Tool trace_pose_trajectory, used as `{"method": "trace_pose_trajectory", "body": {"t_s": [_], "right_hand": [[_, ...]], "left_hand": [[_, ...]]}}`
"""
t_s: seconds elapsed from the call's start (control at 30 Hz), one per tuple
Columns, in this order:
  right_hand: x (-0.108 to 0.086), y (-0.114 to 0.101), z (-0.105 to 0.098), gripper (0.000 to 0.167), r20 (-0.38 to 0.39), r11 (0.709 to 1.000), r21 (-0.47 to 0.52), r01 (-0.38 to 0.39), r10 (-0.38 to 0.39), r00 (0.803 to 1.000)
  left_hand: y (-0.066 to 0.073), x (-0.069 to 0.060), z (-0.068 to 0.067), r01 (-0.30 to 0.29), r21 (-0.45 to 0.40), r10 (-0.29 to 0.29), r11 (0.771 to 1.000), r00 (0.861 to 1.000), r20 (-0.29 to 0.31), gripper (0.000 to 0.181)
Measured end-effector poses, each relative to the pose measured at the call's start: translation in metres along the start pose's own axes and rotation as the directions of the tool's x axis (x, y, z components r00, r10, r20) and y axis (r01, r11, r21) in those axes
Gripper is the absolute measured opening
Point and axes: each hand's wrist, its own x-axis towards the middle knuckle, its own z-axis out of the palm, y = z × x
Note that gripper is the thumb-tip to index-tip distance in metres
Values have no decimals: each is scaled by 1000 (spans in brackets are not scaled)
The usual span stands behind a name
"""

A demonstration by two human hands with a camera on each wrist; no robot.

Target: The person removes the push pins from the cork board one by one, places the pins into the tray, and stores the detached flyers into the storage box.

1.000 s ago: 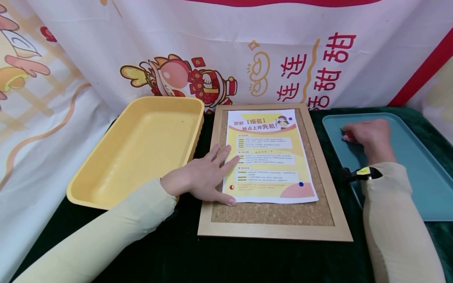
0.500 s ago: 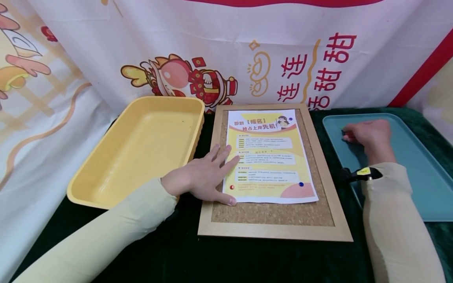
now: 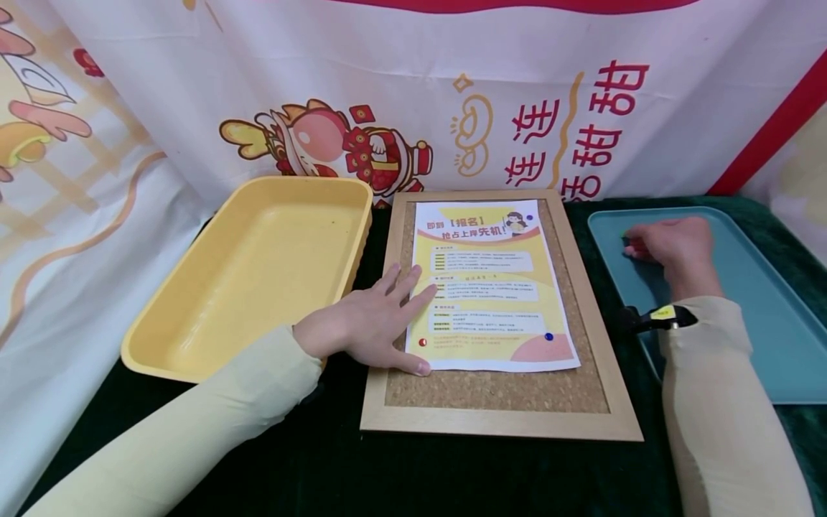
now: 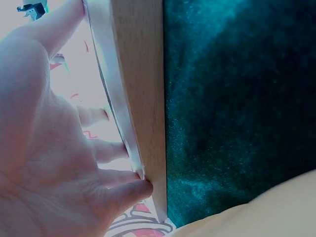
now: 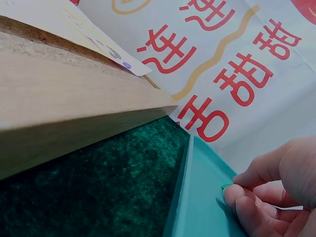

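A yellow printed sheet (image 3: pixel 484 287) lies on a wood-framed cork board (image 3: pixel 504 391). A red pin (image 3: pixel 423 342) shows at its lower left, a blue pin (image 3: pixel 549 337) at its lower right and another blue pin (image 3: pixel 530 217) at its upper right. The left hand (image 3: pixel 381 323) rests with spread fingers on the board's left edge and the sheet; in the left wrist view that hand (image 4: pixel 64 148) spans the frame's side. Over the blue tray (image 3: pixel 762 316), the right hand (image 3: pixel 675 248) pinches a small green pin, and the right wrist view shows the green pin (image 5: pixel 226 186) between thumb and finger.
A deep yellow tray (image 3: pixel 258 273) stands left of the board, under the left forearm's upper side. Dark green cloth (image 3: pixel 504 474) covers the table. Behind everything hangs a printed white cloth (image 3: pixel 413 64).
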Motion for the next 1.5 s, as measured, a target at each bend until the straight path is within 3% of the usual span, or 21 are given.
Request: {"method": "trace_pose_trajectory", "body": {"t_s": [0.5, 0.83, 1.5], "right_hand": [[1, -5, 3, 31, 35, 998, -29, 57, -56, 998], [-7, -14, 9, 52, 61, 979, -96, 179, -174, 983], [-25, -34, 28, 58, 65, 954, -119, 275, -268, 961]], "left_hand": [[0, -1, 1, -5, 1, 5, 1000, 1000, -12, 115], [-1, 0, 1, -2, 2, 2, 1000, 1000, -12, 115], [-1, 0, 1, -7, -7, 7, 1000, 1000, -14, 115]]}}
